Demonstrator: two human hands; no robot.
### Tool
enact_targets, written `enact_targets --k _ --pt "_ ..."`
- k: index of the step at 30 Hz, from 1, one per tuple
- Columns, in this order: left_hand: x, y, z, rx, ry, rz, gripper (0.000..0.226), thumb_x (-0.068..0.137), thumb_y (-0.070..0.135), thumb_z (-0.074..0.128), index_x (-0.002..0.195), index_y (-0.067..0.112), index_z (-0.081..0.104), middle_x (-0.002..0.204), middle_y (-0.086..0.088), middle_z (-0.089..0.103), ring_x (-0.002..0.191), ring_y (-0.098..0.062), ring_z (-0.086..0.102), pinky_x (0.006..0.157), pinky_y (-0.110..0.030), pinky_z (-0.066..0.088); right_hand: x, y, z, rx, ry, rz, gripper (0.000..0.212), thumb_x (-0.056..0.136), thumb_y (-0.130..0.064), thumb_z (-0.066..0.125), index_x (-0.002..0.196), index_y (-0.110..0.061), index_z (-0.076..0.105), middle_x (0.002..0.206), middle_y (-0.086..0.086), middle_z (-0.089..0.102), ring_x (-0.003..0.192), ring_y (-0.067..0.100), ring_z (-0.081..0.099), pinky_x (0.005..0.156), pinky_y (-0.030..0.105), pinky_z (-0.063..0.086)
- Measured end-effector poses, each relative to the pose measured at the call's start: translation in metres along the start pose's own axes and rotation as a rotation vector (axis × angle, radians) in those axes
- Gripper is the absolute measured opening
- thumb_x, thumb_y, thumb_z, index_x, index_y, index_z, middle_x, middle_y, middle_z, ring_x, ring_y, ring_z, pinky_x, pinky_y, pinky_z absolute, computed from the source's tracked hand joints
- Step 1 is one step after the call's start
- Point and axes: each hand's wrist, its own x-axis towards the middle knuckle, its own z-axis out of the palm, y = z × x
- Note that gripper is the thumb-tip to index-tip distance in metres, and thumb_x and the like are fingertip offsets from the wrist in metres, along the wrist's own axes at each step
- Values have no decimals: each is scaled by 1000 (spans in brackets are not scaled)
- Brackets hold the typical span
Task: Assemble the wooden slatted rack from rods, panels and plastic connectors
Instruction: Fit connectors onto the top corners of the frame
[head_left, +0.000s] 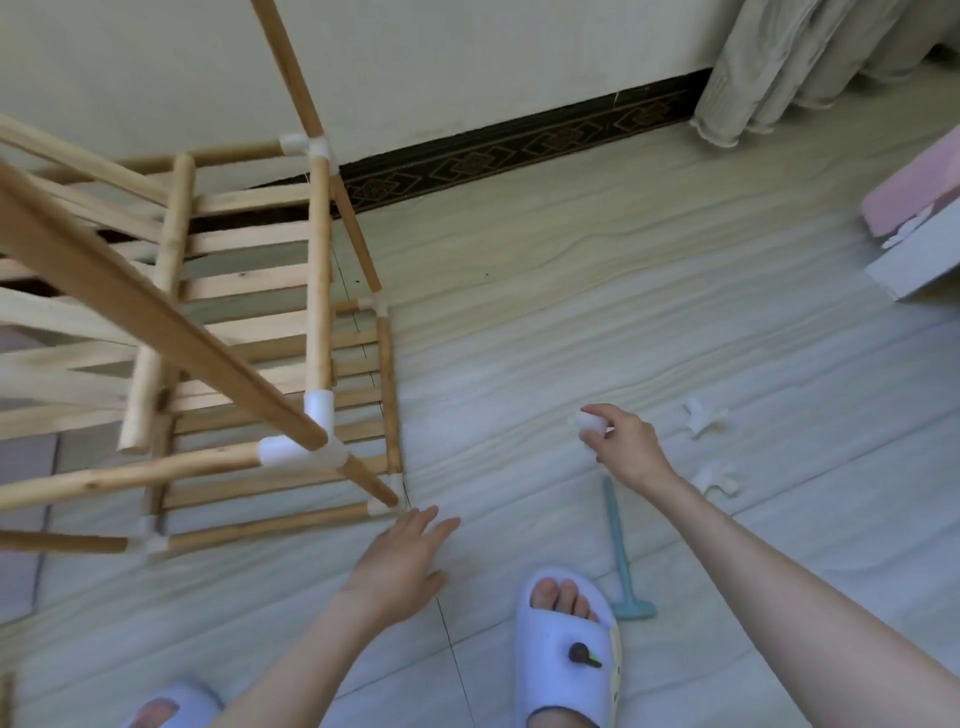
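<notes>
White connector (591, 422) pinched in right hand (626, 448), rack (218, 332) leftward.

The rack (249, 322) is pale natural wood with white connectors (304, 447). The mallet (621, 551) is teal, the slippers (566, 644) lilac, the far skirting (519, 140) dark with diamond pattern.

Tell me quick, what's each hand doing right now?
Left hand: open, fingers straight, holding nothing.
Right hand: pinching a white plastic connector.
</notes>
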Motion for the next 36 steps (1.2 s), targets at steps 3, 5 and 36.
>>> enact_targets --k 3,5,36 --pt "-41 -1 -19 -20 111 0 60 97 31 45 149 29 15 158 1 10 144 -17 15 114 -29 21 -31 -50 -10 29 -31 -74 40 86 -18 63 125 -13 57 110 10 60 97 30 61 87 32 48" --pt "-69 -2 -35 -44 176 -17 57 98 30 46 149 26 20 157 1 14 143 -18 18 113 -28 21 -53 -92 -19 6 -37 -175 41 86 -20 63 125 -13 57 113 10 62 99 29 61 85 32 48" --pt "-200 -127 -95 -592 624 -234 74 97 19 48 150 11 -3 155 -1 -20 143 -15 -14 118 -35 2 -217 -277 20 599 -485 -321 21 98 -21 46 113 -7 50 124 19 58 111 27 60 95 34 49"
